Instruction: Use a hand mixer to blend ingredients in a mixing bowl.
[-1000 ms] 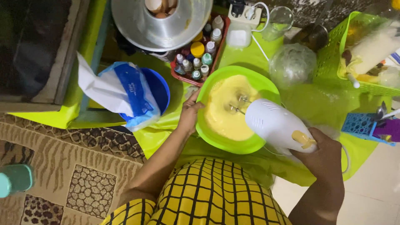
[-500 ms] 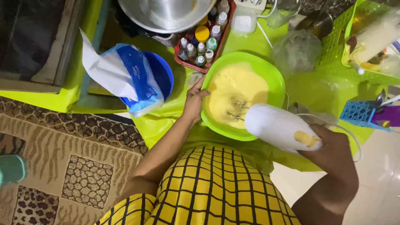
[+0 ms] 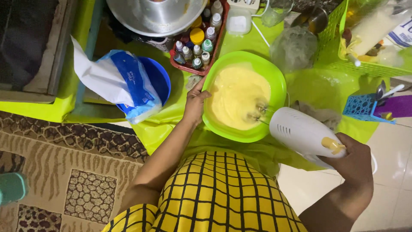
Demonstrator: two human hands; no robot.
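A bright green bowl [image 3: 274,75] full of pale yellow batter [image 3: 236,96] sits on a green-covered table. My left hand [image 3: 195,103] grips the bowl's left rim. In my right hand [image 3: 354,159] is a white electric hand mixer [image 3: 302,131] with a yellow button. Its metal beaters [image 3: 256,112] dip into the batter on the bowl's right side and look blurred.
Left of the bowl stands a blue bucket [image 3: 161,79] with a white-and-blue bag [image 3: 116,83]. Behind are a red tray of small bottles [image 3: 195,51], a metal cake pan [image 3: 156,15], a green basket [image 3: 360,64] and a blue holder [image 3: 362,107]. A patterned rug [image 3: 64,172] covers the floor.
The view has shifted slightly, so everything sits a bit lower and further right. Both hands keep their hold, and the beaters stay in the batter.
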